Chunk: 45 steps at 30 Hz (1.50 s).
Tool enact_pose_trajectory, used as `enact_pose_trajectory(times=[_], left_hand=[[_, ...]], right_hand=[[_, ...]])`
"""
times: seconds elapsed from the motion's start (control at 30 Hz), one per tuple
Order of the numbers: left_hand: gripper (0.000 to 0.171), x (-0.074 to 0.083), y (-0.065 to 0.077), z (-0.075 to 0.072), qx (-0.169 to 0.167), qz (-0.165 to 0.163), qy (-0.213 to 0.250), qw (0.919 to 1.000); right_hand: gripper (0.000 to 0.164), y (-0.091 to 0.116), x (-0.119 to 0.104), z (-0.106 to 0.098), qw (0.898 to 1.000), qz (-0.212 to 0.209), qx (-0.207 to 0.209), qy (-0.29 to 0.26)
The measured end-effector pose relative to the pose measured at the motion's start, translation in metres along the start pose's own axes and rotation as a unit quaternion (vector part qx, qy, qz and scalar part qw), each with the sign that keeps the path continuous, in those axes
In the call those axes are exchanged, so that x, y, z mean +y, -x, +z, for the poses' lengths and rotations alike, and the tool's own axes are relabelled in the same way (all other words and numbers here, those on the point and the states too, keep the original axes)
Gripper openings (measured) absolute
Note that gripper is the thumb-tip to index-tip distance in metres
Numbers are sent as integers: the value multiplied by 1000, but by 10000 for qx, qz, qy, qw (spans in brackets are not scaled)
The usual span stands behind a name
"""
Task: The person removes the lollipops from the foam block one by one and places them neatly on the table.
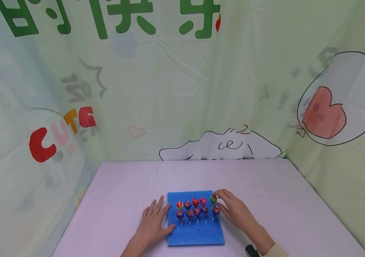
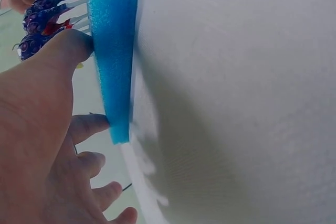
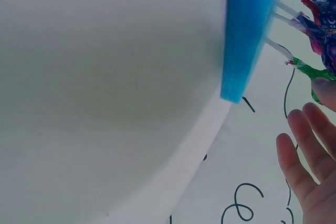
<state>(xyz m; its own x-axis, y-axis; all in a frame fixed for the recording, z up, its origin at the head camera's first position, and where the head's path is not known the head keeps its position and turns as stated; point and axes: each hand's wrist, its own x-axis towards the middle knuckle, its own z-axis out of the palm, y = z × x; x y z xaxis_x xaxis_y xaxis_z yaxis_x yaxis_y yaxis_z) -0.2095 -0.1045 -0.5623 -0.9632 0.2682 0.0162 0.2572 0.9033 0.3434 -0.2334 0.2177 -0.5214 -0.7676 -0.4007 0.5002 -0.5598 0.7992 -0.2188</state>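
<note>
Two rows of wrapped lollipops [image 1: 190, 214] stand on white sticks in a blue foam board [image 1: 198, 236]. Most wrappers are purple or red. My left hand [image 1: 151, 225] lies at the board's left side, fingers spread; in the left wrist view the thumb [image 2: 73, 48] and a finger touch the foam. At the back right corner, my right hand [image 1: 238, 212] pinches a green lollipop [image 1: 213, 199] by its head. Its stick meets the foam in the right wrist view, where the other fingers [image 3: 310, 150] extend loosely. The index fingertip's contact is out of that view.
The board lies on a white-covered table [image 1: 131, 178]. Behind and beside it hang pale green printed curtains [image 1: 182, 89]. A dark band [image 1: 251, 250] shows at the right wrist, beside a beige sleeve [image 1: 275, 251].
</note>
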Motion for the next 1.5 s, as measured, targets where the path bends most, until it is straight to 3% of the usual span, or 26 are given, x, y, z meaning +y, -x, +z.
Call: enact_pose_trajectory(times=[0.37, 0.63, 0.87, 0.97, 1.2, 1.33, 1.5], left_hand=[[79, 1, -2, -3, 73, 37, 4, 10000], [79, 3, 0, -7, 23, 49, 38, 10000], [79, 3, 0, -7, 16, 0, 82, 10000], [79, 3, 1, -7, 9, -2, 112, 9999], [79, 4, 1, -9, -4, 59, 151, 9999], [79, 5, 0, -10, -2, 74, 130, 9999], [78, 8, 0, -14, 6, 110, 106, 9999]], right_hand=[[43, -8, 4, -14, 9994, -222, 243, 109], [37, -12, 3, -25, 9968, 454, -651, 6], [31, -14, 13, -39, 9916, 447, -1142, -419], [27, -15, 21, -43, 9808, 547, -1639, -902], [18, -16, 36, -44, 9388, 658, -2753, -1966], [17, -14, 42, -41, 9224, 736, -3145, -2118], [18, -15, 47, -36, 9120, 1002, -3453, -1974]])
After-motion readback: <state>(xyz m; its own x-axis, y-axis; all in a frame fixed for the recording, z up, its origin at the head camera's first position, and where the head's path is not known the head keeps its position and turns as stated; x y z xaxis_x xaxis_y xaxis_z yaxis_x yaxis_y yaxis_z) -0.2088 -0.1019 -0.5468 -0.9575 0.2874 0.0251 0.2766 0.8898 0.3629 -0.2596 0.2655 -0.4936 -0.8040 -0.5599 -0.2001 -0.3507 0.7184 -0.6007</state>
